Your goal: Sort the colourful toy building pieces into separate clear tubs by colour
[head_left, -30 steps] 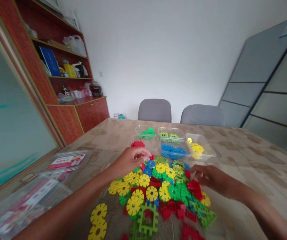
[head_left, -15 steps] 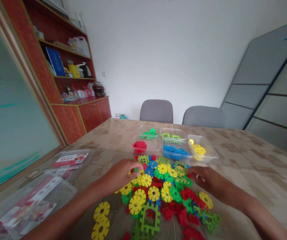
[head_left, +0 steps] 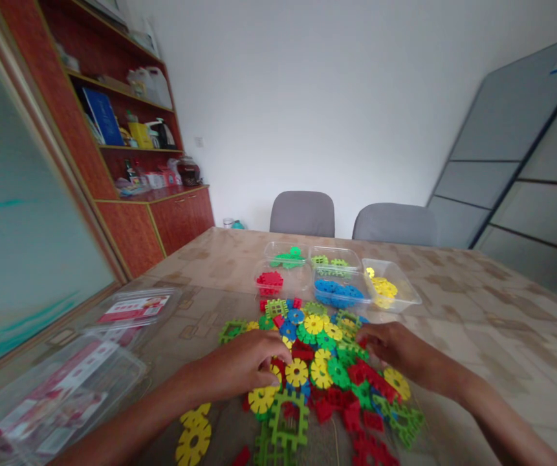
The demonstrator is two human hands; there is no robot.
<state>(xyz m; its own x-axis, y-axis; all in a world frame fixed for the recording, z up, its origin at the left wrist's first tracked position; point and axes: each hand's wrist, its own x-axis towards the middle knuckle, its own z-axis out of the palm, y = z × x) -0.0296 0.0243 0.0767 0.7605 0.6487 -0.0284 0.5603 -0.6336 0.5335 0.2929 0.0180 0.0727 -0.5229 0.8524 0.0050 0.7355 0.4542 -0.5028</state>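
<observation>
My left hand (head_left: 253, 359) is over the left side of a heap of plastic building pieces, thumb and fingers apart around a partly covered yellow notched disc. Another yellow disc (head_left: 296, 373) lies just right of its fingertips. At the heap's right edge, my right hand (head_left: 392, 346) has its fingers curled together. A bit of red shows at those fingertips, but whether it is held is hidden. Green square frames (head_left: 288, 417), red blocks (head_left: 339, 398) and a green disc (head_left: 339, 373) lie between and below the hands.
Behind the heap stand clear tubs with sorted pieces: red (head_left: 269, 282), blue (head_left: 339, 293), yellow (head_left: 383, 288), green (head_left: 288, 259) and light green (head_left: 331, 264). Clear lids and containers (head_left: 65, 395) lie at left. Two grey chairs (head_left: 302, 213) stand beyond the table (head_left: 482, 304).
My left hand has moved down and slightly right, from the upper-left of the heap onto the yellow discs, uncovering a green frame behind it. My right hand has stayed nearly in place.
</observation>
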